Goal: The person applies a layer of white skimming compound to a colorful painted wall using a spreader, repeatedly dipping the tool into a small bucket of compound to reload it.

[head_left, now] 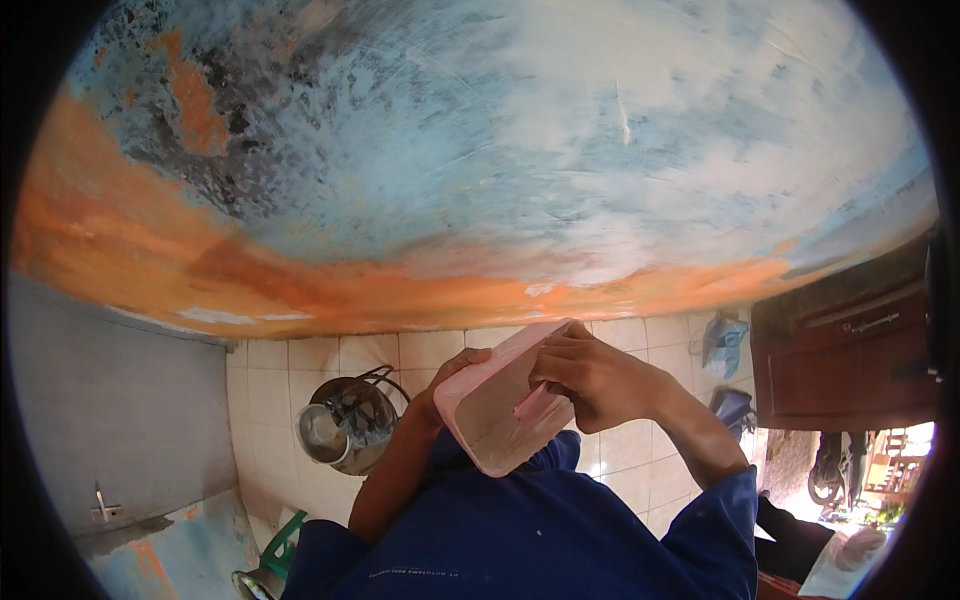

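A pink rectangular plastic container (472, 430) is held at waist height, tilted, with greyish residue on its inside. My left hand (450, 385) is closed on its left rim. My right hand (590, 380) reaches into it from the right, fingers curled round a pink flat tool (532, 408) that looks like a scraper. Just beyond the container rises a wall (560, 150), patchy in pale blue, white and orange, with dark mottling at the left.
A metal pot (360, 450) with a bowl in it stands on the tiled floor (260, 420). A green stool (280, 550) is at lower left, blue items (725, 345) lie at right beside a brown wooden door (840, 350), and a motorbike (840, 465) shows outside.
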A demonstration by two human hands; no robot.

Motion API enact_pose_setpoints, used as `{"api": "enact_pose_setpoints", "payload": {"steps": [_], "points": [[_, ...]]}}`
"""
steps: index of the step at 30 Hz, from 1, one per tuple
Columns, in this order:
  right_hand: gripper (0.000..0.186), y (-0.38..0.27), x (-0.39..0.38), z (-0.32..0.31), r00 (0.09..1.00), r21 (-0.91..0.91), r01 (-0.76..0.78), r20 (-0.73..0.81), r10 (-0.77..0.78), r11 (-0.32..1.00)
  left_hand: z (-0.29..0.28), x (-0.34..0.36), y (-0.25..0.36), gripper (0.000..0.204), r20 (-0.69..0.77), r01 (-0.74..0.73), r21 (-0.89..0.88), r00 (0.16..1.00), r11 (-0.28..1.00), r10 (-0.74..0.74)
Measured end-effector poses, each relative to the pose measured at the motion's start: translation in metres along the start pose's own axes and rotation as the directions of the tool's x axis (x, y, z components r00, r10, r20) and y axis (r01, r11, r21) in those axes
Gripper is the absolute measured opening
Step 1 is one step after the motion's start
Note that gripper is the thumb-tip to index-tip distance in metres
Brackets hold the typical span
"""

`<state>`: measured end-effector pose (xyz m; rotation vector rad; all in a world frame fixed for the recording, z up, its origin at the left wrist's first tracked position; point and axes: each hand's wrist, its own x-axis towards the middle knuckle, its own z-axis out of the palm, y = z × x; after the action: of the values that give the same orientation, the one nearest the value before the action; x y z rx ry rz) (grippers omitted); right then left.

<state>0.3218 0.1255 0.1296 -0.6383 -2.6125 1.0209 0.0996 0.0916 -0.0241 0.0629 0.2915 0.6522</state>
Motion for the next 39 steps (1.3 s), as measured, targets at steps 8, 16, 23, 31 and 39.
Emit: {"api": "enact_pose_setpoints", "payload": {"steps": [8,16,23,31,39], "points": [[0.026,-0.006,-0.013,-0.006,0.922,0.291,-0.186,-0.277,0.269,0.939,0.006,0.005,0.003,0.049,0.058,0.148,-0.156,0.988,0.977,-0.140],[0.016,-0.003,-0.030,0.004,0.538,0.917,0.045,-0.356,0.764,0.396,0.009,0.010,-0.005,0.039,-0.012,-0.160,0.670,0.974,0.725,0.226],[0.029,0.007,-0.052,0.027,0.414,0.914,0.374,-0.315,0.854,0.156,-0.005,0.015,-0.011,0.048,0.027,-0.063,-0.109,0.997,0.992,0.066],[0.026,0.007,-0.067,0.062,0.414,0.852,0.487,-0.419,0.808,0.192,0.007,0.033,-0.013,0.049,0.066,-0.065,-0.034,0.996,0.997,0.067],[0.018,0.002,-0.078,0.056,0.424,0.641,0.173,-0.734,0.531,0.748,0.017,0.062,-0.025,0.050,0.080,-0.017,-0.017,0.997,1.000,0.018]]}}
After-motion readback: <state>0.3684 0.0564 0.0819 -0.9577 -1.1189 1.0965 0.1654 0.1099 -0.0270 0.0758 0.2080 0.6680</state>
